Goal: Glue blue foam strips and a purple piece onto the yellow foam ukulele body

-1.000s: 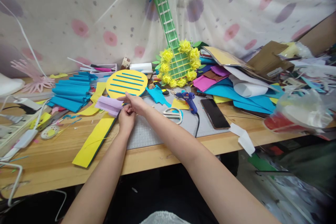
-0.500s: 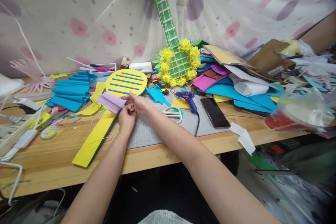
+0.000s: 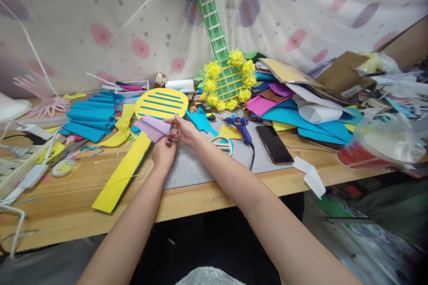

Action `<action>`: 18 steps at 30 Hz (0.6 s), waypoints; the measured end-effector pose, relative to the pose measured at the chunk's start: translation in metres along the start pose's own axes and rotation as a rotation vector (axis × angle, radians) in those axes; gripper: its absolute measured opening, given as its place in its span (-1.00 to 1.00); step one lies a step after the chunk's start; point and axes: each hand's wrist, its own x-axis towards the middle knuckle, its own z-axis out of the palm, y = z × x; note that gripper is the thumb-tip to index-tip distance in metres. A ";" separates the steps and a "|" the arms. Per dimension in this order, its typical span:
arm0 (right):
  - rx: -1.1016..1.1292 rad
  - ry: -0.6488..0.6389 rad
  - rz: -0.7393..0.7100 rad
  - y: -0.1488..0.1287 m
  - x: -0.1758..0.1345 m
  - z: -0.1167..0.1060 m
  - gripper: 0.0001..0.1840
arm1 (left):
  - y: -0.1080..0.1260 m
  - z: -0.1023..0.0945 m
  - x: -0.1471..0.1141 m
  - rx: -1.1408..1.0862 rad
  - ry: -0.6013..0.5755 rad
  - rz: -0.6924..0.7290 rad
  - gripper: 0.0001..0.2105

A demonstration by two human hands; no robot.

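Note:
A folded strip of light purple paper [image 3: 153, 128] is held above the table, its creased length pointing left from my fingers. My left hand [image 3: 163, 152] is closed on the paper's right end from below. My right hand [image 3: 183, 131] meets it there, thumb and fingers bent in at the same end. Exactly where the fingertips press is hidden. Behind the paper lies a guitar-like yellow paper shape: a round body [image 3: 161, 103] with blue-green stripes, and a long yellow strip [image 3: 122, 176] that runs toward the table's front edge.
White-handled scissors [image 3: 222, 144] and a blue glue gun [image 3: 243, 129] rest on the grey cutting mat [image 3: 187, 171]. A phone [image 3: 274, 144] lies to the right. A green paper guitar with yellow flowers [image 3: 219, 49] leans on the curtain. Coloured paper [image 3: 302, 120] and a plastic cup [image 3: 377, 144] are farther right.
Both hands and the purple paper have shifted slightly to the right. More of the paper's folded face shows now. The things on the table have stayed put.

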 end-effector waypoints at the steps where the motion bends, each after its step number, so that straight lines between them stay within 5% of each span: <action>1: 0.005 0.017 -0.024 -0.002 -0.001 -0.003 -0.50 | 0.000 0.000 -0.001 0.011 -0.009 0.007 -0.77; 6: -0.003 0.187 -0.144 -0.013 -0.009 -0.025 -0.51 | 0.001 0.001 -0.003 0.045 -0.067 0.089 -0.81; 18: -0.310 0.414 -0.349 -0.027 -0.048 -0.081 -0.61 | -0.005 0.004 -0.003 0.113 0.009 0.381 -0.77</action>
